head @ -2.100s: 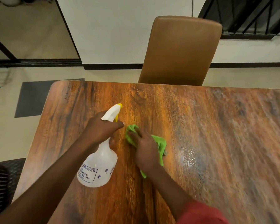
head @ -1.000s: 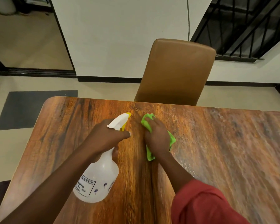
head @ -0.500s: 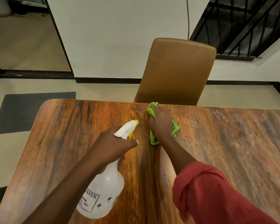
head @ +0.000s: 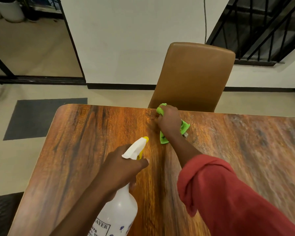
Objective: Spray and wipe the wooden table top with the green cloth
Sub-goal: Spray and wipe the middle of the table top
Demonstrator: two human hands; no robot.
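The wooden table top (head: 85, 150) fills the lower part of the view. My right hand (head: 168, 123) presses the green cloth (head: 184, 127) flat against the table close to its far edge; cloth shows beyond my fingertips and under my wrist. My left hand (head: 121, 166) grips the neck of a white spray bottle (head: 117, 213) with a white and yellow nozzle, held above the near left part of the table. The nozzle points towards the far edge.
A tan padded chair (head: 194, 75) stands pushed against the table's far edge, just behind the cloth. A dark mat (head: 41, 116) lies on the pale floor at the left. A white wall and black railing (head: 262, 31) stand behind.
My right hand has slid the cloth away from me, from mid-table up to the far edge. The left hand with the bottle has drawn back towards me.
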